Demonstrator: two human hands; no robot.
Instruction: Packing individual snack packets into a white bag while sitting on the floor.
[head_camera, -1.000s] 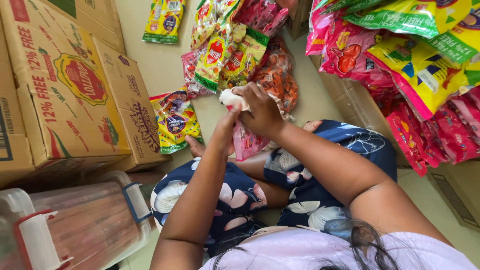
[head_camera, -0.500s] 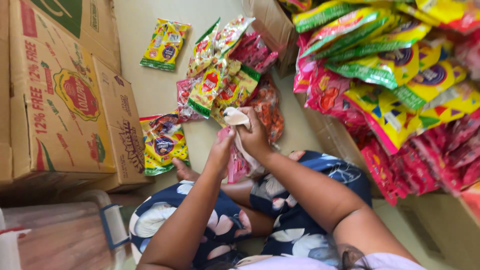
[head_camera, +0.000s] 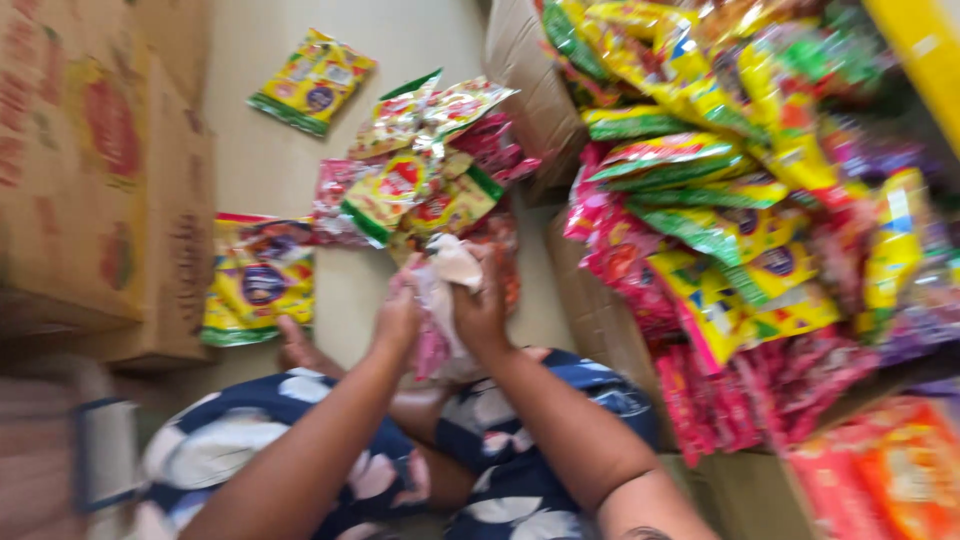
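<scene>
Your left hand (head_camera: 398, 318) and right hand (head_camera: 482, 310) both pinch a pink-and-white packet (head_camera: 440, 290), held above the floor (head_camera: 270, 170) near scattered yellow snack bags (head_camera: 400, 190).

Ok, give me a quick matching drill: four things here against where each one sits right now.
1. pink packet
2. yellow packet
3. cardboard boxes
4. packet heap

a. far left
b. held in both hands, left hand and right hand
c. right side
d. flat on the floor beside the boxes

Pairs: 1-b, 2-d, 3-a, 4-c
</scene>
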